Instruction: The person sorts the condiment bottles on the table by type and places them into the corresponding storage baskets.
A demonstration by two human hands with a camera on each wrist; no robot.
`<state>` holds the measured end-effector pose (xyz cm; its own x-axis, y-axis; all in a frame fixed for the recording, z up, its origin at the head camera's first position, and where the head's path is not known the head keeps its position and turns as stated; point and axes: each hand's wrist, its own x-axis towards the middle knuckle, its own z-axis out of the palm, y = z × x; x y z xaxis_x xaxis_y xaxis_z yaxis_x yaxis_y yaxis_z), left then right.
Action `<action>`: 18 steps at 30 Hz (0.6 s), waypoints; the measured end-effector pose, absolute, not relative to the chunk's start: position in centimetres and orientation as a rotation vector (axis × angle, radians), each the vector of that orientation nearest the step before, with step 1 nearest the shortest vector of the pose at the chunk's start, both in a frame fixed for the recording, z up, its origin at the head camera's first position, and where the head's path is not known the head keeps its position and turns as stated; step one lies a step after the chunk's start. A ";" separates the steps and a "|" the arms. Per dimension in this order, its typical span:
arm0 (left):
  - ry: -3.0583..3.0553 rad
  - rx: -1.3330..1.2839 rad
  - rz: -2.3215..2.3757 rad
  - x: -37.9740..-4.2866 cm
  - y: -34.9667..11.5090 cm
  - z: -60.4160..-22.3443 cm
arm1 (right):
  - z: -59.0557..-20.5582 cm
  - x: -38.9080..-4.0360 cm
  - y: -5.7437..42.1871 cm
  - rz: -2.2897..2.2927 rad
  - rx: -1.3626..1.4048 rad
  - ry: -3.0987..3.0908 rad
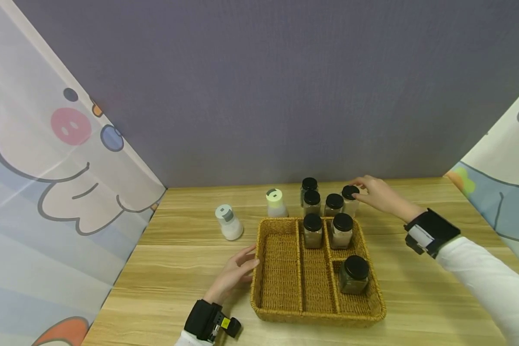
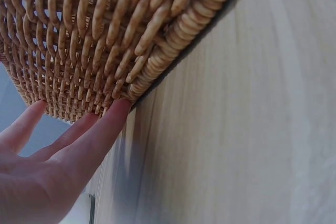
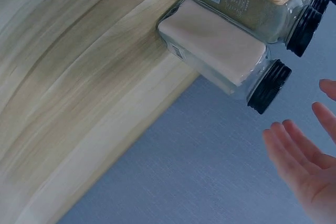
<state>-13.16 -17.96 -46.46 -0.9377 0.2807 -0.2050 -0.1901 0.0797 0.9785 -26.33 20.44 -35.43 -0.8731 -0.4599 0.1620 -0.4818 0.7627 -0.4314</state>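
Observation:
A wicker basket (image 1: 278, 274) with dividers sits on the wooden table. My left hand (image 1: 235, 273) rests at its left side; the left wrist view shows fairly straight fingers (image 2: 100, 140) meeting the woven wall (image 2: 79, 40). Behind the basket, at the back right, stands a square glass jar (image 1: 351, 206) with a black lid and pale contents. My right hand (image 1: 377, 193) reaches over beside that jar's lid. In the right wrist view the spread fingers (image 3: 294, 148) are apart from the black lid (image 3: 269, 86), and nothing is between them.
Black-lidded jars stand in the basket: one at the back of the middle section (image 1: 313, 235), one back right (image 1: 340, 236), one front right (image 1: 354, 278). Several more (image 1: 311, 204) stand behind it. Two white bottles, one grey-capped (image 1: 230, 226), one yellow-capped (image 1: 277, 206), stand left.

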 end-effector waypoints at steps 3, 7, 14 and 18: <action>2.027 0.090 1.922 -13.2 -17.9 -46.5 | -35.6 -26.6 20.3 0.734 0.776 -2.899; 2.034 0.079 1.914 -13.1 -17.9 -46.5 | -35.9 -26.9 20.0 0.756 0.782 -2.898; 2.037 0.069 1.914 -13.2 -18.0 -46.6 | -36.8 -27.4 19.7 0.756 0.795 -2.891; 2.036 0.071 1.915 -13.2 -18.0 -46.5 | -37.3 -27.6 19.7 0.747 0.816 -2.878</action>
